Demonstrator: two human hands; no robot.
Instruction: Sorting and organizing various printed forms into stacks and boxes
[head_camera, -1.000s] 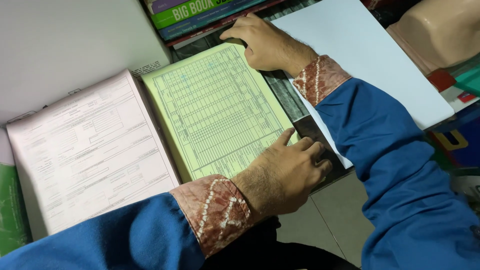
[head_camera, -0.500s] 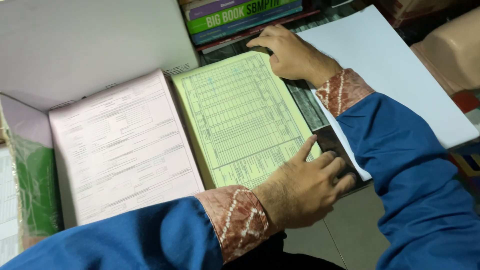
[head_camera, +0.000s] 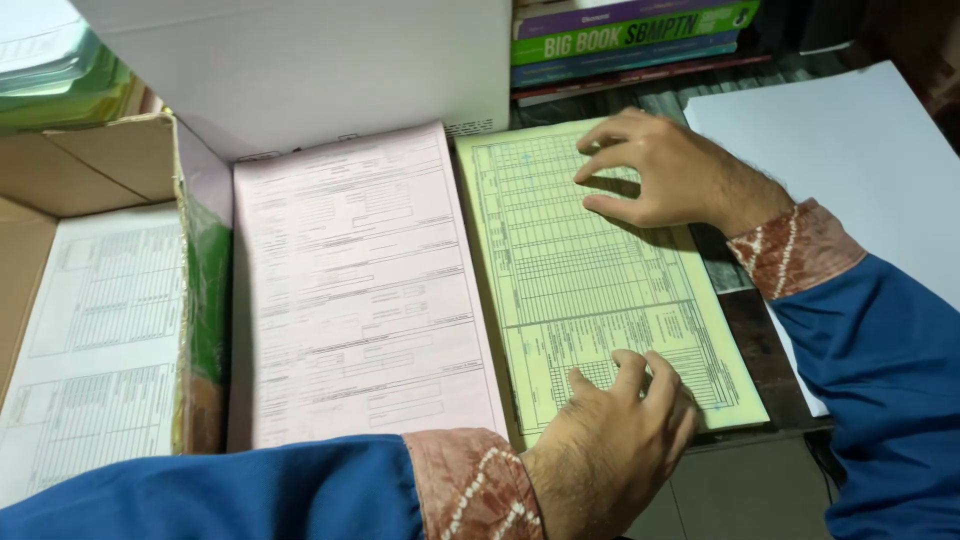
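hands rest on a pale yellow printed form stack that lies flat on the dark desk, just right of a pale pink printed form stack. left hand sits on the near edge of the yellow stack, fingers spread and pressed flat on the paper, gripping nothing. right hand hovers at the far right corner of the same stack, fingers curved and apart, fingertips touching the sheet, nothing clasped. both wrists show rust-coloured patterned cuffs under blue sleeves. a large white blank sheet lies to the right, partly under the right arm. a brown cardboard box holding white printed forms stands at the left, beside the pink stack. stacked books lie beyond the yellow stack.
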